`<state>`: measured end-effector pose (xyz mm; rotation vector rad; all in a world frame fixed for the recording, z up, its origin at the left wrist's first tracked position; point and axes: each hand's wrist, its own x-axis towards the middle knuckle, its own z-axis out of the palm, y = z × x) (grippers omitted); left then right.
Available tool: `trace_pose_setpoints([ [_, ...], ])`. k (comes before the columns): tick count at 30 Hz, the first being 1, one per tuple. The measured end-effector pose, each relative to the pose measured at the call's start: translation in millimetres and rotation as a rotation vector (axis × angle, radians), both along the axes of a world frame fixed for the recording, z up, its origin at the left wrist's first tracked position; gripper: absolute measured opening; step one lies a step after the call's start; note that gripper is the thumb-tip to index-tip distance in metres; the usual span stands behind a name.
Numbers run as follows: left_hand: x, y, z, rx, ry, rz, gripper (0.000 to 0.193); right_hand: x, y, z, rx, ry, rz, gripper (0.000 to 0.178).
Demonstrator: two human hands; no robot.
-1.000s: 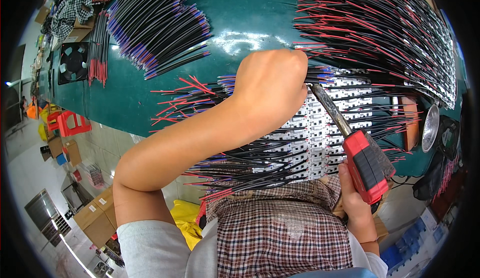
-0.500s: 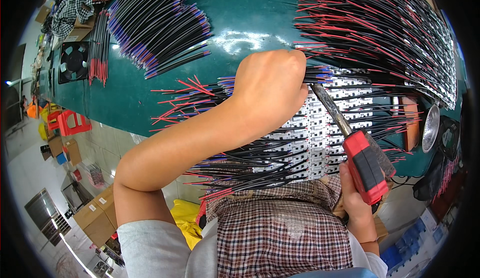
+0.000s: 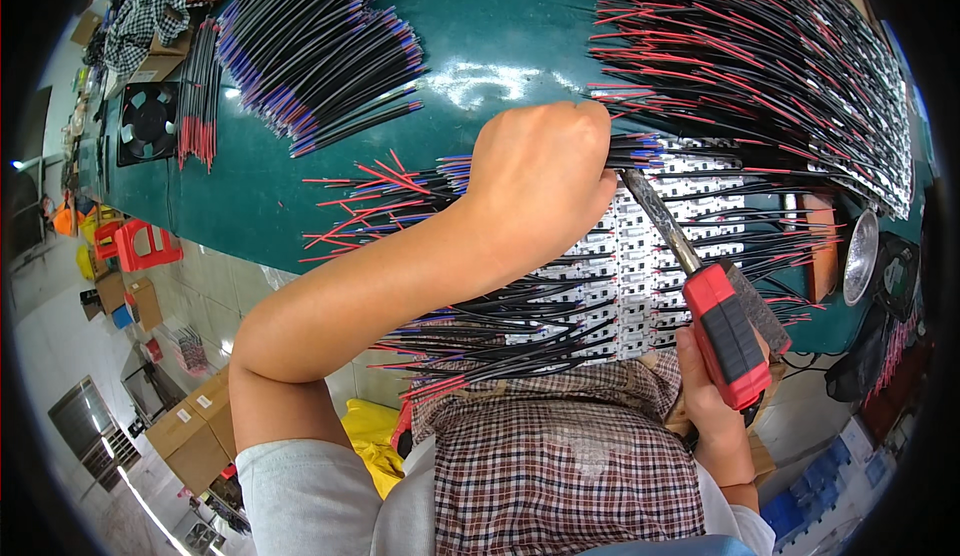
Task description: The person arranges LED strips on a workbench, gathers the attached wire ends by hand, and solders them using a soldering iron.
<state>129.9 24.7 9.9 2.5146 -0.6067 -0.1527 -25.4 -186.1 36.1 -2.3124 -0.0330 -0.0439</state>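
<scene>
My left hand [image 3: 543,178] is closed around a bundle of black wires [image 3: 455,171] with blue and red ends, above the upper edge of a white circuit board panel [image 3: 635,246]. Wires stick out of the fist on both sides. In my right hand [image 3: 708,396] is a red and black soldering gun [image 3: 730,334]. Its long metal barrel slants up and left. The tip reaches the board edge beside my left fingers, and the exact contact point is hidden. Rows of black wires [image 3: 540,321] extend from both sides of the panel.
A large heap of wired boards [image 3: 760,66] lies at the far right, a pile of loose black wires [image 3: 320,51] at the far left. A small black fan [image 3: 148,124] stands on the green table [image 3: 250,211]. At the right are a metal dish [image 3: 861,258] and an orange-brown block [image 3: 822,246].
The soldering gun has shifted very slightly to the left. My left hand keeps nearly the same place on the wires.
</scene>
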Motion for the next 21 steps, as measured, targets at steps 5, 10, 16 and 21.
trace_pose_setpoints([
  [5,-0.7,-1.9,2.9,0.029,-0.001,-0.001,0.020,-20.7,-13.4,-10.5,0.045,0.060,-0.087,0.022],
  [10,-1.3,-2.0,2.1,0.025,0.005,0.011,0.021,-19.5,-12.0,-11.8,0.091,-0.021,-0.096,0.023],
  [16,1.0,-1.3,0.2,0.014,-0.001,0.003,0.022,-27.7,-17.1,-12.4,0.168,0.084,-0.203,0.024],
  [21,1.4,1.9,11.5,-0.095,0.097,0.062,0.022,-27.7,-16.9,-7.1,0.160,0.105,-0.233,0.025],
])
